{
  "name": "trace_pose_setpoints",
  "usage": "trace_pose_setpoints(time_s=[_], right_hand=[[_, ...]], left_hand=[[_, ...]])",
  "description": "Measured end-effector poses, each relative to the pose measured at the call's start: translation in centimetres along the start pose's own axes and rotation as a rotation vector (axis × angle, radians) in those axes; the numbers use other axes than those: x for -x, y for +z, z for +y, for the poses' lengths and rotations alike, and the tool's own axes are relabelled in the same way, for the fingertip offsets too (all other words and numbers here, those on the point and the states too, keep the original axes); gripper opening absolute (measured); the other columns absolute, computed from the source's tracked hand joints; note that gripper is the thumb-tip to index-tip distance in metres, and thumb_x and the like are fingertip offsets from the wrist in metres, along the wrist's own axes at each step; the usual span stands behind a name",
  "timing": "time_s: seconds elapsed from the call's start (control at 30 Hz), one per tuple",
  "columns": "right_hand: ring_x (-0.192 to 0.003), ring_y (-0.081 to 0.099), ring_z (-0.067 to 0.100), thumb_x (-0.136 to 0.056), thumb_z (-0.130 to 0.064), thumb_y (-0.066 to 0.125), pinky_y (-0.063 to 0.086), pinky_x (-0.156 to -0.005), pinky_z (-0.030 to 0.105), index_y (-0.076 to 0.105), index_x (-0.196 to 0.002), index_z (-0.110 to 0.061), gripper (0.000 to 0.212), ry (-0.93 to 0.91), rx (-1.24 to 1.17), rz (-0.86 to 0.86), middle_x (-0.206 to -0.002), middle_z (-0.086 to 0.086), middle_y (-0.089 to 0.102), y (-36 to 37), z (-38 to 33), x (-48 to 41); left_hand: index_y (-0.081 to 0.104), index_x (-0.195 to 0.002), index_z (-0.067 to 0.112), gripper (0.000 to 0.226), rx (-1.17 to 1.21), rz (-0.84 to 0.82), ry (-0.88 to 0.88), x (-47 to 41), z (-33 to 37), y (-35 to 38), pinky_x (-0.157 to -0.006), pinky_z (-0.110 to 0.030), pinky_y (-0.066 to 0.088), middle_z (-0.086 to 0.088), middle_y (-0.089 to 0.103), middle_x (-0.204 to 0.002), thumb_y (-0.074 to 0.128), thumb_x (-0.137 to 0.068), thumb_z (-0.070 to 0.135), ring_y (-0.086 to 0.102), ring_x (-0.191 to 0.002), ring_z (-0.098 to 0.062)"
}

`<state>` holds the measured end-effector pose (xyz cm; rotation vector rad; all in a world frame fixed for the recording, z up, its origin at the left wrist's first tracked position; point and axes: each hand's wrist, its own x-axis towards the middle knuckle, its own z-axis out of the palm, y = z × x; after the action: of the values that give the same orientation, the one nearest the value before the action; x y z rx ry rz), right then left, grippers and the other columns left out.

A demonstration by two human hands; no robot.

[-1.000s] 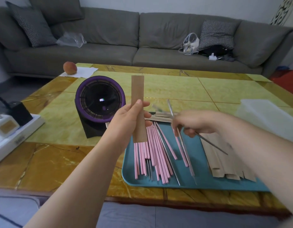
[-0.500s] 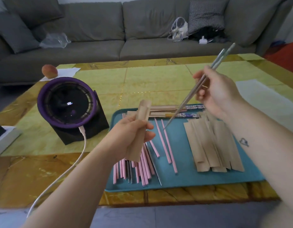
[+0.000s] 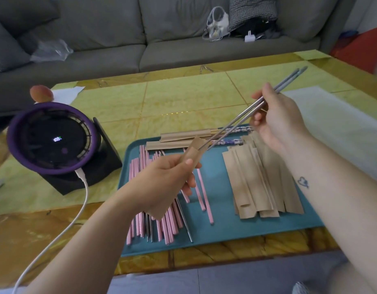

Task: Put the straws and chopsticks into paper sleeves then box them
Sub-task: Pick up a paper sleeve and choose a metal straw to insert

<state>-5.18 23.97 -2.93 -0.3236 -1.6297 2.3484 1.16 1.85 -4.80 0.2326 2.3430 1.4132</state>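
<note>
My left hand (image 3: 166,183) grips a brown paper sleeve (image 3: 190,152) over the teal tray (image 3: 221,232), its open mouth tilted up to the right. My right hand (image 3: 276,119) pinches a pair of metal chopsticks (image 3: 244,114), and their tips sit just inside the sleeve's mouth. Pink straws (image 3: 153,221) with a few metal chopsticks among them lie on the tray's left side. A pile of empty sleeves (image 3: 261,183) lies on its right side. Two sleeved pairs of chopsticks (image 3: 204,136) rest along the tray's far edge.
A purple-rimmed fan (image 3: 52,141) with a white cable (image 3: 62,230) stands left of the tray. A peach (image 3: 41,94) lies on paper behind it. A white translucent box (image 3: 340,124) sits at the right. A grey sofa (image 3: 141,35) runs behind the table.
My right hand lifted the metal chopsticks off the tray and brought their tips into the sleeve's mouth. My left hand lowered and tilted the sleeve toward them. The camera view shifted.
</note>
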Motion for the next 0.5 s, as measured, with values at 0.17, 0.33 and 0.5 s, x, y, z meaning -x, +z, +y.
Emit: trace_pose_setpoints(time_s=[0.17, 0.33, 0.5], right_hand=[[-0.043, 0.037, 0.005, -0.100, -0.030, 0.042, 0.033, -0.042, 0.016, 0.054, -0.073, -0.013, 0.034, 0.005, 0.011, -0.011, -0.061, -0.001, 0.040, -0.4, 0.2, 0.5], [-0.042, 0.038, 0.005, -0.099, -0.025, 0.044, 0.032, -0.042, 0.016, 0.056, -0.073, -0.012, 0.031, 0.086, 0.039, -0.236, -0.063, -0.001, 0.041, 0.1, 0.7, 1.2], [-0.045, 0.038, 0.006, -0.096, -0.021, 0.048, 0.034, -0.043, 0.016, 0.065, -0.088, -0.010, 0.022, 0.207, 0.229, -0.533, -0.066, -0.002, 0.045, 0.5, 0.8, 2.2]], left_hand=[[0.061, -0.104, 0.020, 0.028, 0.023, -0.078, 0.016, 0.6, 0.2, 0.0, -0.063, -0.020, 0.046, 0.007, 0.063, -0.069, 0.038, -0.099, 0.035, 0.059, -0.061, -0.008], [0.062, -0.105, 0.018, 0.031, 0.125, -0.139, 0.044, 1.3, 0.1, -0.1, -0.065, -0.021, 0.048, 0.003, 0.062, -0.072, 0.037, -0.098, 0.034, 0.056, -0.063, -0.010], [0.062, -0.105, 0.018, 0.030, 0.147, -0.119, 0.049, 1.7, 0.1, -0.4, -0.063, -0.017, 0.047, 0.004, 0.060, -0.071, 0.037, -0.099, 0.032, 0.055, -0.063, -0.009]])
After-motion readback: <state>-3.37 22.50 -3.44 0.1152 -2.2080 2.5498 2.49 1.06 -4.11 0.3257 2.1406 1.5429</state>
